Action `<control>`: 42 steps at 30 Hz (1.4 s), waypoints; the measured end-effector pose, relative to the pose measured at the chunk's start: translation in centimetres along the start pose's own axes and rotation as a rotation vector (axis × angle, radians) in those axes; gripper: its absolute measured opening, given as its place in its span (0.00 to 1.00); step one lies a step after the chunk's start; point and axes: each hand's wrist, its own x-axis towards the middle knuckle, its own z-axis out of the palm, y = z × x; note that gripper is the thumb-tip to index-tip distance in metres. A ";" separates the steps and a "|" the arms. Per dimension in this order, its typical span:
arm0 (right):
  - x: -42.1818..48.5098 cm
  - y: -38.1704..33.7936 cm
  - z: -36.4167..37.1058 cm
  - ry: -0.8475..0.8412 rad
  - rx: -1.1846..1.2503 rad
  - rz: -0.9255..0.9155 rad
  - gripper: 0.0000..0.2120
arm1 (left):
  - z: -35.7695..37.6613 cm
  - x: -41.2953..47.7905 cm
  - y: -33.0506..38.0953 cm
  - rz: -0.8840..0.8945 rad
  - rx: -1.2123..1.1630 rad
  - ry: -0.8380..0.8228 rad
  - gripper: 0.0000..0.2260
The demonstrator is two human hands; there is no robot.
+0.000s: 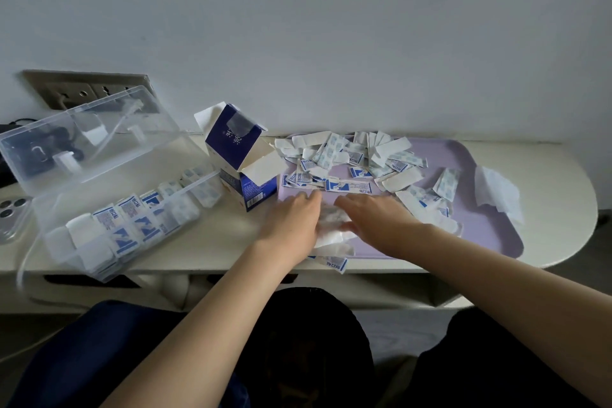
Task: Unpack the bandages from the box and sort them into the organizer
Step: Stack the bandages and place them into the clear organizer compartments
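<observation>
A heap of white and blue wrapped bandages [361, 159] lies scattered over a lilac tray [480, 235]. My left hand [293, 220] and my right hand [374, 217] rest palm down at the tray's near left edge, gathering a blurred bunch of white bandages [331, 225] between them. An opened blue and white bandage box [240, 149] stands just left of the tray. Further left sits the clear plastic organizer [109, 232] with its lid [82, 136] raised; several compartments hold upright bandages.
A folded white paper leaflet [496, 192] lies on the tray's right side. A phone [13, 212] lies at the far left, beside a white cable. A wall socket panel [82, 89] is behind the organizer. The table's front edge runs just below my wrists.
</observation>
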 end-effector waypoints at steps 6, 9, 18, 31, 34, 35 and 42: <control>-0.5 1.1 -1.1 0.184 0.095 0.039 0.07 | -0.1 0.5 0.1 -0.068 -0.161 0.123 0.07; -0.7 1.7 -1.4 0.292 0.162 0.040 0.09 | 0.0 0.9 0.2 -0.087 -0.196 0.219 0.05; 0.0 2.0 0.3 0.074 0.150 0.068 0.16 | 1.4 1.3 0.8 -0.114 -0.213 0.101 0.12; 0.7 1.6 -0.2 0.115 0.064 0.057 0.12 | 1.3 2.1 0.7 0.045 -0.094 0.275 0.20; 0.6 1.3 0.7 0.104 0.083 0.043 0.14 | 2.1 2.0 0.7 -0.022 0.031 -0.002 0.23; 0.7 1.1 0.9 0.094 0.088 0.040 0.14 | 2.4 2.0 0.6 -0.042 0.052 -0.098 0.25; 0.8 1.2 1.4 0.103 0.125 0.083 0.14 | 1.6 1.8 0.5 -0.129 0.009 -0.016 0.17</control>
